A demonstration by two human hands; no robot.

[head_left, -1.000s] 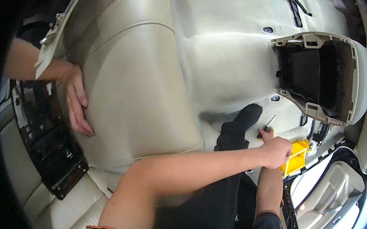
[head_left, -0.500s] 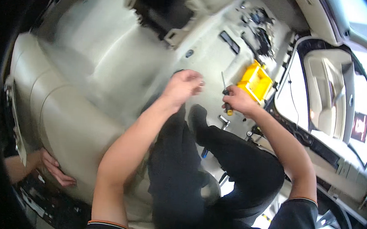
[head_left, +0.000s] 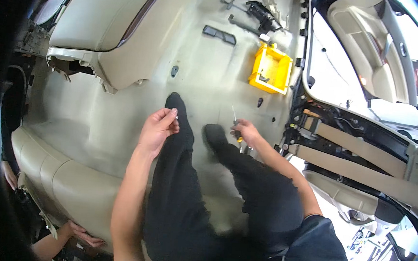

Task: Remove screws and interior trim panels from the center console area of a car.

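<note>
My left hand (head_left: 158,129) is raised over my left foot, thumb and fingers pinched together. A tiny shiny bit shows at the fingertips, too small to name. In my right hand (head_left: 248,133) is a screwdriver (head_left: 234,114) with a thin metal shaft pointing up and away and a black and yellow handle partly covered by the fingers. Beyond that hand a yellow plastic bin (head_left: 273,76) rests on the beige car floor (head_left: 198,76), with a small dark piece inside.
Dark trim parts (head_left: 265,18) and a flat black piece (head_left: 219,34) lie on the floor ahead. A beige seat cushion (head_left: 76,189) is at left, touched by another person's hand (head_left: 83,235). Beige seat belts (head_left: 352,155) stretch across the right side.
The view has shifted, bringing the seat back or console at upper left into sight. My left hand's fingers are now pinched together; the right hand still holds the screwdriver.
</note>
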